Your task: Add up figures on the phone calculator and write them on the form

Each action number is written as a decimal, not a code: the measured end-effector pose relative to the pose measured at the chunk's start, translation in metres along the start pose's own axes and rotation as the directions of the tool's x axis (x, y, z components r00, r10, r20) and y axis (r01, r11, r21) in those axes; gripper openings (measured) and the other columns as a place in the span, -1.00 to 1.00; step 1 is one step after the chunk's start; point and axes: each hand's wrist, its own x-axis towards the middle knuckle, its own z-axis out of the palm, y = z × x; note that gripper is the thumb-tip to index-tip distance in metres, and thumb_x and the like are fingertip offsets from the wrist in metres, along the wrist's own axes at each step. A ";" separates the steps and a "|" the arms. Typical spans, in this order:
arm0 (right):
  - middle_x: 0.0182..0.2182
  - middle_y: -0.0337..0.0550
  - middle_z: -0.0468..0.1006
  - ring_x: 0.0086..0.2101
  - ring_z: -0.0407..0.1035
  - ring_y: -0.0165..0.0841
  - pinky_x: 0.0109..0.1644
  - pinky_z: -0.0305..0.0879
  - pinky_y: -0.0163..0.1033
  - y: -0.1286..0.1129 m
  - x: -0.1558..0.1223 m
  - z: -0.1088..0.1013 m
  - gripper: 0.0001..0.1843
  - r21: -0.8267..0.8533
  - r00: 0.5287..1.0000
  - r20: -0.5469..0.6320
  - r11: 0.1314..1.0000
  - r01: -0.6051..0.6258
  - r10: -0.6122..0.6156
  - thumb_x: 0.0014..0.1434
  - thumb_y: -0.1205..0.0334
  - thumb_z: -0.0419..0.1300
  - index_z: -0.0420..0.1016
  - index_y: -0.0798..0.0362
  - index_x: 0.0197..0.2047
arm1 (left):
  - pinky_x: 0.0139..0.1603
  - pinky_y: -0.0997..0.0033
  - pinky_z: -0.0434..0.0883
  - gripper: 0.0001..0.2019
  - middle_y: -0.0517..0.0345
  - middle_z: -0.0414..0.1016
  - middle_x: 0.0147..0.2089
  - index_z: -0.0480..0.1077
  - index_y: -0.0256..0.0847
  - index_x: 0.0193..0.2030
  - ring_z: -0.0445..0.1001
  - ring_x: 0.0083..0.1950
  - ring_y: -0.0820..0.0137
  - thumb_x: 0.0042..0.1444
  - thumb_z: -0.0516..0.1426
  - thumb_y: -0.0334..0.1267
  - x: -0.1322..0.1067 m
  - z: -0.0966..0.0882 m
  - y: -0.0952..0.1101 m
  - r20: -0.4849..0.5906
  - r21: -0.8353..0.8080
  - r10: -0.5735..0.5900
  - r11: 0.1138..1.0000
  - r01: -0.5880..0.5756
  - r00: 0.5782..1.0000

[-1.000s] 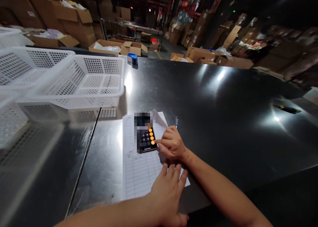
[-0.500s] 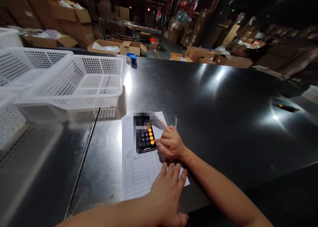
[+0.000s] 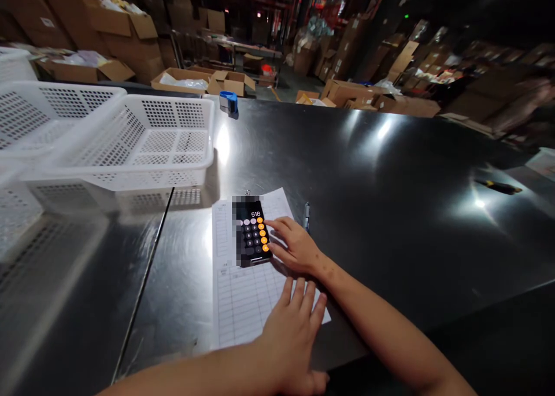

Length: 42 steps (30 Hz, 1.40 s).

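Note:
A black phone (image 3: 253, 238) showing a calculator with orange keys lies on a printed paper form (image 3: 249, 292) on the dark metal table (image 3: 390, 199). My right hand (image 3: 293, 245) rests flat just right of the phone, fingers stretched out toward its edge, holding nothing. Nearer to me, my left hand (image 3: 293, 332) lies palm down on the lower right part of the form, fingers spread. A pen (image 3: 307, 215) lies on the table just beyond my right hand.
Two white perforated plastic baskets (image 3: 130, 147) stand at the left of the table. A blue tape dispenser (image 3: 228, 102) sits at the far edge. A dark tool with a yellow tip (image 3: 498, 186) lies far right. Cardboard boxes (image 3: 347, 92) fill the background.
My right hand has gone from a pointing finger on the phone's orange keys to lying flat with fingers stretched beside the phone. The folded paper corner now lies flat. My left hand stayed put.

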 end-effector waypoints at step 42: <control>-0.29 -0.06 0.54 -0.30 0.40 -0.33 -0.22 0.24 -0.28 0.044 -0.013 -0.098 -0.93 -0.621 0.931 0.118 0.758 -0.202 0.345 0.20 0.38 0.14 0.45 0.10 -0.25 | 0.46 -0.19 -0.10 0.12 -0.26 -0.51 0.49 -0.18 -0.46 0.50 -0.36 0.53 -0.04 0.02 0.13 0.29 0.002 0.022 -0.009 -0.179 0.101 -0.018 0.994 0.036 0.984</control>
